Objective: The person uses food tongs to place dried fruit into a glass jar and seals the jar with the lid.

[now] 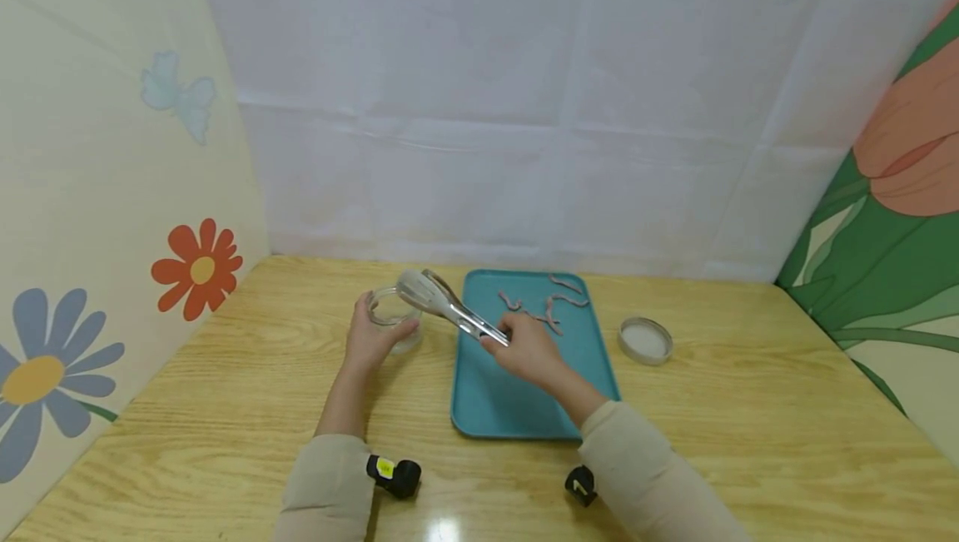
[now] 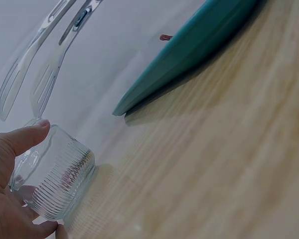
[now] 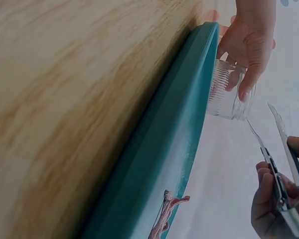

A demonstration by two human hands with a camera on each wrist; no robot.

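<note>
L hand (image 1: 372, 340) curled in grip, R hand (image 1: 524, 350) pinching, forearms converging.

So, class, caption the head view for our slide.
Left hand holds a jar; right hand holds tongs over it, beside a tray of worms.

**Three views: one high, two low at the desk**

The head camera looks forward and down from above the desk (image 1: 225, 409), taking in both hands, the teal tray (image 1: 517, 392) and the glass jar (image 1: 393, 317) at middle distance. The left wrist camera sits low and tilted, very near the jar (image 2: 57, 184), facing the tray's edge (image 2: 189, 55). The right wrist camera, also rolled, skims close along the tray (image 3: 174, 149) towards the jar (image 3: 229, 92). All three share jar, tray and tongs (image 1: 442, 305).
</note>
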